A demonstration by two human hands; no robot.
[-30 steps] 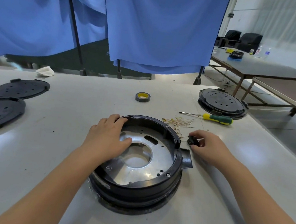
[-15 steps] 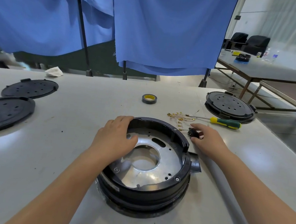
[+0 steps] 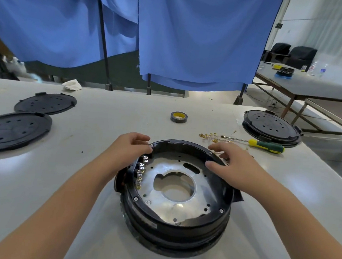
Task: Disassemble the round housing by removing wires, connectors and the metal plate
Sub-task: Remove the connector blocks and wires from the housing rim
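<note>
The round black plastic housing [image 3: 176, 194] with a silver metal plate [image 3: 173, 184] inside stood on the white counter [image 3: 77, 183], near its front centre. Since a second before, the housing was turned: a row of brass terminals [image 3: 142, 172], not visible earlier, showed at 9 o'clock inside the wall. The right hand [image 3: 233, 168] had let go the small black connector and rested on the rim at 2 o'clock, fingers spread and holding nothing. The left hand [image 3: 131, 148] held the rim at 10 o'clock, fingers curled over the edge. Probably the terminals came next. The connector was hidden; the loose brass wires [image 3: 209, 135] at 1 o'clock were too small to count.
</note>
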